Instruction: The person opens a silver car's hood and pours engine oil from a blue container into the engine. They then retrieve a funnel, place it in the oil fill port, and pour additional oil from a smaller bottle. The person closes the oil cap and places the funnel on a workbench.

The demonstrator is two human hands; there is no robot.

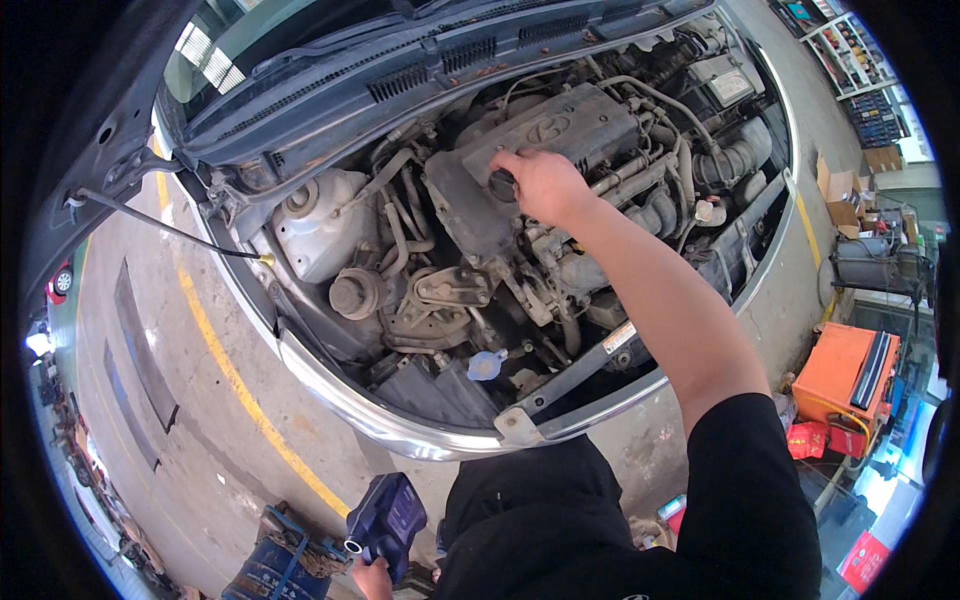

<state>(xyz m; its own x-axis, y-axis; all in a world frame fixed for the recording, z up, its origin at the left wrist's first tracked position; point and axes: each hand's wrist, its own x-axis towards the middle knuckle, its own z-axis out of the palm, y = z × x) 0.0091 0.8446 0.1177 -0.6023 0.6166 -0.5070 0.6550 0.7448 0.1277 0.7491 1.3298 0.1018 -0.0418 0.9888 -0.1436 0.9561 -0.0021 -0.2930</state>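
A black cap [503, 186], partly hidden, is gripped by the right hand [545, 188] near the front edge of the emblem-marked engine cover [512, 138]; a purple jug [392, 518] is held by the cut-off left hand [373, 578].

Grey floor [205, 450]: yellow painted stripe [240, 389], 2 long dark strips [144, 345] left.

Right arm [665, 315] outstretched, right fingers [508, 162] bent, left fingers [371, 574] curled low
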